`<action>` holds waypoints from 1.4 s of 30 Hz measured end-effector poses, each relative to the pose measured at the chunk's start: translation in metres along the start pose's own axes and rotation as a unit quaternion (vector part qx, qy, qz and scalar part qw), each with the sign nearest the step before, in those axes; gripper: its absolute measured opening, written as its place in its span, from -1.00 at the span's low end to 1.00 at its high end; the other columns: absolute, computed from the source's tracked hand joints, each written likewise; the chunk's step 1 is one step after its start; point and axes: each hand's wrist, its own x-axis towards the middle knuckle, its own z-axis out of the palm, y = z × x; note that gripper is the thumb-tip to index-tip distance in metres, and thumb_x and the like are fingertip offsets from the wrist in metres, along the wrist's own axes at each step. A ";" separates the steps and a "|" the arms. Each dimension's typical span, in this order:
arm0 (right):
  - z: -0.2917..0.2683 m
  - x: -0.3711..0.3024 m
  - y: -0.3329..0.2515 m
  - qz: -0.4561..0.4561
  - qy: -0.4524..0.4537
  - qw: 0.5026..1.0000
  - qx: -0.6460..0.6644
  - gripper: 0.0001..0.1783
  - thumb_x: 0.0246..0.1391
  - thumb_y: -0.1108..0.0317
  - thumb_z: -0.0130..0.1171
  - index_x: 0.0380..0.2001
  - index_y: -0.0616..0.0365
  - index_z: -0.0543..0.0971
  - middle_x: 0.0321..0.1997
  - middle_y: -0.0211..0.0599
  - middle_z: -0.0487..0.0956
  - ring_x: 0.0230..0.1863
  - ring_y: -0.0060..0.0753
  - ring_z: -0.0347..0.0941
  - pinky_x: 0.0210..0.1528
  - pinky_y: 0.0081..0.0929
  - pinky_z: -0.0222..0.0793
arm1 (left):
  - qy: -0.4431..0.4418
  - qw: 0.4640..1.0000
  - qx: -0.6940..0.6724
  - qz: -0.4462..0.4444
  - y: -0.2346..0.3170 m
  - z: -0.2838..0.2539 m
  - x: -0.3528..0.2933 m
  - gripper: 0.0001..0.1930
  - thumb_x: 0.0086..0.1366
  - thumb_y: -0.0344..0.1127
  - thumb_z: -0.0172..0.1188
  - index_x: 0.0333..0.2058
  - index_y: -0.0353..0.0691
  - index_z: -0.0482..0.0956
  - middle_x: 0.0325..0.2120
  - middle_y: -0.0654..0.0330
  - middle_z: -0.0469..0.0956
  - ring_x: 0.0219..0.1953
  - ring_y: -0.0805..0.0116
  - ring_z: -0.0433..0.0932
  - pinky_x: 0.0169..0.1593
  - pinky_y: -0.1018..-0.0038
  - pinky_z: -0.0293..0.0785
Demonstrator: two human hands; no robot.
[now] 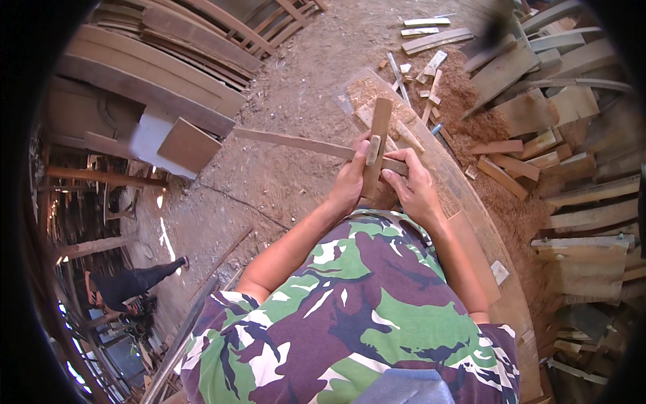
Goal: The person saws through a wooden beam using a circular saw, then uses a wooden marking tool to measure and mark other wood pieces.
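In front of my chest I hold a short wooden bar (381, 120) that crosses a long thin wooden strip (296, 142). A small lighter wooden piece (373, 151) lies along the bar where the two cross; whether they are joined I cannot tell. My left hand (348, 180) is closed round the bar, its thumb against the small piece. With fingers bent and thumb pressed in, my right hand (414, 187) grips the strip's near end, close to the bar. From there the strip reaches out to the left over the floor.
At my right runs a long wooden workbench (474, 225) with shavings and offcuts on its far end. Beyond it lie sawdust (494, 124) and stacked wood pieces (572, 108). Boards (161, 74) lean at the far left. A person (114, 289) in dark clothes is at the lower left.
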 end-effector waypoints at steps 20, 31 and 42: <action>0.035 0.006 -0.034 -0.003 0.132 0.991 -0.015 -0.58 0.47 0.29 0.20 0.19 0.20 0.29 0.08 0.00 0.57 0.17 -0.10 0.57 0.19 -0.16 0.48 | -0.209 0.964 0.136 0.096 0.065 -0.015 0.047 -0.41 0.73 0.07 -0.31 0.49 -0.21 0.15 0.21 0.17 0.45 0.26 0.41 0.46 0.38 0.39 0.36; 0.112 0.028 -0.061 0.008 0.224 0.973 0.061 -0.20 0.21 -0.27 0.35 0.11 0.22 0.39 0.08 -0.03 0.54 0.16 -0.18 0.51 0.25 -0.16 0.43 | -0.257 0.957 0.093 0.100 0.096 -0.072 0.042 -0.38 0.71 0.13 -0.27 0.46 -0.22 0.20 0.18 0.10 0.48 0.22 0.34 0.52 0.30 0.36 0.49; 0.173 0.045 -0.076 0.001 0.308 0.950 0.040 -0.17 0.06 -0.32 0.42 -0.02 0.27 0.47 -0.07 -0.01 0.62 0.02 -0.15 0.58 0.14 -0.19 0.48 | -0.308 0.945 0.079 0.079 0.114 -0.125 0.036 -0.28 0.67 0.24 -0.23 0.50 -0.21 0.13 0.26 0.04 0.46 0.30 0.26 0.50 0.35 0.30 0.46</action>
